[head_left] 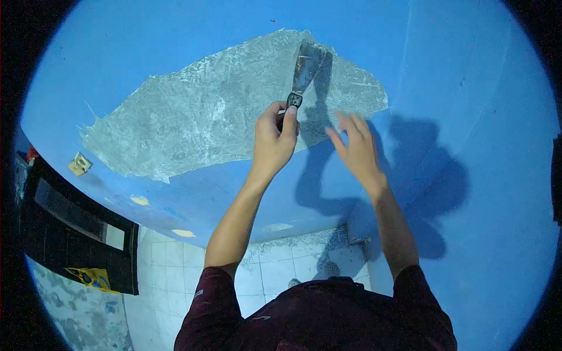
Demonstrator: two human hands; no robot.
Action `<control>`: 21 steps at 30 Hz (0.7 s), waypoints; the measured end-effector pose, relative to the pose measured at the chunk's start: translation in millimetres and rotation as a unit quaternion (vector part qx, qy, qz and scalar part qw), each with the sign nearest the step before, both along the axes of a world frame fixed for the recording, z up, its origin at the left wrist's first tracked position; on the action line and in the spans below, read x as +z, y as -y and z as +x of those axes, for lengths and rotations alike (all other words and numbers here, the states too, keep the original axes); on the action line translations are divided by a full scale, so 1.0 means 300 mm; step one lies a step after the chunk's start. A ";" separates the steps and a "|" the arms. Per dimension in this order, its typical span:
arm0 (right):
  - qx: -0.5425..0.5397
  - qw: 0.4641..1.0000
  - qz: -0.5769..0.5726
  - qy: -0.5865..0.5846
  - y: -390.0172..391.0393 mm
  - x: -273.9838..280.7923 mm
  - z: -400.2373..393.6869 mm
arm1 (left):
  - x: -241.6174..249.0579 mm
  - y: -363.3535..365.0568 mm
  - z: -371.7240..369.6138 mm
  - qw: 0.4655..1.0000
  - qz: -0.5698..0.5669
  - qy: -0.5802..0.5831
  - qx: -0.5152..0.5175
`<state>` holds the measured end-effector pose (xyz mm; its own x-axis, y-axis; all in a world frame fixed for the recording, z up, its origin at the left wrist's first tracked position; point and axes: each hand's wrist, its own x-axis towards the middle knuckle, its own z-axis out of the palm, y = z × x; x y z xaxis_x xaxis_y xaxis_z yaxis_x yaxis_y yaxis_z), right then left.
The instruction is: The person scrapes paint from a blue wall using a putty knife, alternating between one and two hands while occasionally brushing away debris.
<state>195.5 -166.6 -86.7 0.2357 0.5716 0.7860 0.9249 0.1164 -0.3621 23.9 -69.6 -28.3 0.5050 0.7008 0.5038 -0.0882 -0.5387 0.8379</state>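
Observation:
My left hand (275, 136) is closed around the black handle of a putty knife (309, 67), its wide, stained blade pointing up. The blade stands over a large grey patch (193, 111) of bare plaster on the blue wall, and its shadow falls just to the right. My right hand (356, 143) is raised to the right of the knife, near the patch's lower edge. Its fingers are apart and slightly blurred, with nothing in them.
A wall socket (79, 164) sits left of the patch. At lower left stands a dark wooden piece of furniture (76, 234) with a yellow packet (92, 278) on it. White tiles (170, 263) cover the floor, and another blue wall (497, 234) rises at right.

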 end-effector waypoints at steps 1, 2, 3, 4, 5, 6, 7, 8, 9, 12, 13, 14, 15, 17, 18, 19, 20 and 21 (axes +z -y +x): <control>-0.027 0.997 0.056 0.041 -0.033 0.074 -0.011 | -0.006 0.002 0.015 1.000 0.012 0.007 0.015; -0.054 0.989 0.112 0.080 -0.062 0.133 -0.025 | -0.013 0.003 0.025 0.999 0.024 0.014 0.030; -0.055 0.989 0.113 0.080 -0.083 0.180 -0.039 | -0.018 0.003 0.033 0.999 0.025 0.014 0.028; -0.089 0.981 0.133 0.113 -0.104 0.220 -0.053 | -0.020 0.001 0.040 0.999 0.017 0.014 0.035; -0.123 0.970 0.153 0.145 -0.126 0.245 -0.060 | -0.024 -0.002 0.047 0.999 0.009 0.014 0.042; -0.123 0.969 0.154 0.146 -0.154 0.258 -0.060 | -0.029 -0.006 0.054 0.999 0.010 0.015 0.041; -0.142 0.962 0.152 0.174 -0.181 0.268 -0.058 | -0.034 -0.009 0.061 0.999 0.012 0.016 0.047; -0.160 0.954 0.149 0.203 -0.199 0.270 -0.056 | -0.038 -0.012 0.066 0.998 0.013 0.018 0.053; -0.159 0.954 0.150 0.203 -0.210 0.266 -0.054 | -0.028 -0.004 0.067 0.998 0.014 0.018 0.054; -0.173 0.946 0.137 0.237 -0.245 0.264 -0.049 | -0.008 0.015 0.070 0.997 0.010 -0.007 0.075; -0.192 0.938 0.139 0.251 -0.250 0.259 -0.054 | -0.014 0.013 0.074 0.996 0.037 -0.012 0.086; -0.212 0.930 0.141 0.266 -0.257 0.256 -0.057 | -0.020 0.010 0.077 0.993 0.063 -0.016 0.096; -0.212 0.929 0.143 0.267 -0.267 0.255 -0.058 | -0.012 0.013 0.072 0.993 0.065 -0.015 0.097; -0.231 0.920 0.161 0.273 -0.291 0.257 -0.057 | 0.014 0.021 0.054 0.997 0.053 -0.021 0.052; -0.232 0.919 0.162 0.275 -0.296 0.263 -0.058 | 0.028 0.026 0.046 0.997 0.054 -0.019 0.051; -0.239 0.915 0.158 0.282 -0.295 0.274 -0.061 | 0.043 0.031 0.036 0.997 0.055 -0.030 0.053; -0.247 0.912 0.154 0.290 -0.295 0.284 -0.065 | 0.060 0.035 0.027 0.996 0.056 -0.042 0.054; -0.249 0.911 0.155 0.290 -0.300 0.290 -0.070 | 0.085 0.040 0.018 0.996 0.058 -0.041 0.052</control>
<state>174.7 -76.4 0.2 -0.1017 0.2366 0.9663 0.9159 -0.3568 0.1838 29.5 -81.8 -2.9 0.4756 0.6910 0.5443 0.0391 -0.6348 0.7717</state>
